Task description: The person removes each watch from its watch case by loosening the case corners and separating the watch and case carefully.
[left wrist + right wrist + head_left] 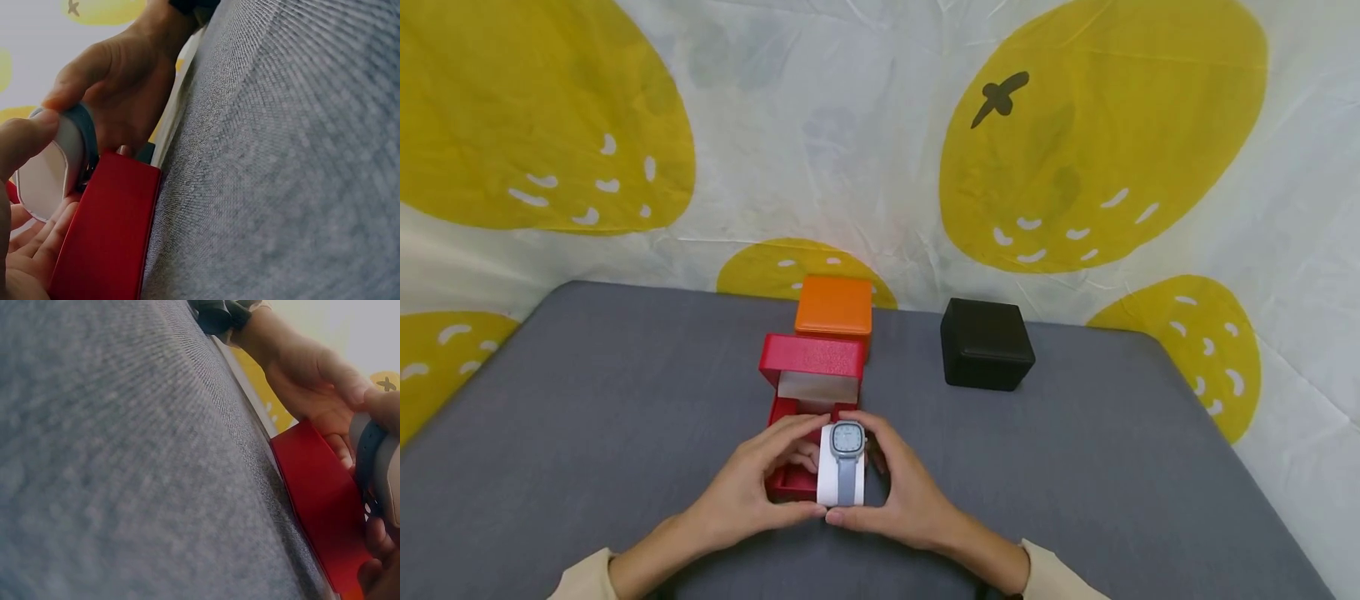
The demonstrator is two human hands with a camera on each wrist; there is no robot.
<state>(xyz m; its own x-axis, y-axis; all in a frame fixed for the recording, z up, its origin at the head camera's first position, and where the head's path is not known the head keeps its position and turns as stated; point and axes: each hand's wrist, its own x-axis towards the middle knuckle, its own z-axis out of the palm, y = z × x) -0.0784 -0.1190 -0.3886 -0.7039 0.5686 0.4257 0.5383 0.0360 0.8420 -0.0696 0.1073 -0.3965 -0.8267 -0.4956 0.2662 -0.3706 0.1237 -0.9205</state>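
Observation:
A wristwatch (847, 437) with a squarish pale face and a blue-grey strap is wrapped round a white watch cushion (827, 483). My left hand (748, 483) grips the cushion from its left side, thumb at the near end and fingers at the far end. From the other side, my right hand (913, 492) holds the same cushion, also between thumb and fingers. Cushion and watch are over the front of a red watch box (812, 357), whose lid stands raised. In the left wrist view the strap (84, 134) curves round the cushion, just beside the red box wall (109, 231).
Close behind the red box stands a closed orange box (835, 307). A closed black box (987, 343) sits farther right. All rest on a grey cloth-covered table (625, 400), with a white and yellow patterned curtain (820, 125) behind it.

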